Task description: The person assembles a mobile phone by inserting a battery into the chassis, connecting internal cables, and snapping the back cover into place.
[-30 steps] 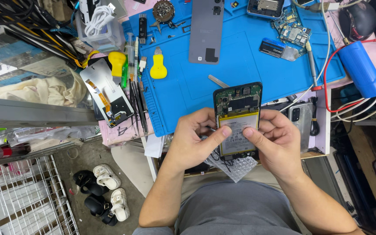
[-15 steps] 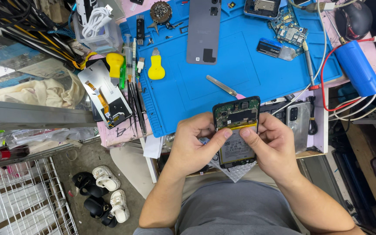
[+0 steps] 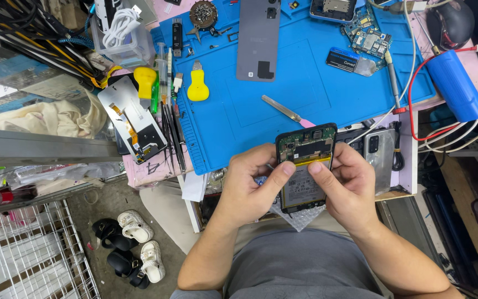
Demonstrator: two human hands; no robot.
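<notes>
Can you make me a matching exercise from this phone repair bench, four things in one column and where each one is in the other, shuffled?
Things
1. opened black smartphone with exposed green circuit board
2. grey rectangular phone back cover
3. blue cylinder with red wire
4. yellow plastic opening tool

Places
A. off the blue silicone mat, at its right edge
B. held between the left hand and right hand
C. left part of the mat
D. flat at the mat's top centre

Pairs: 1-B, 2-D, 3-A, 4-C
</notes>
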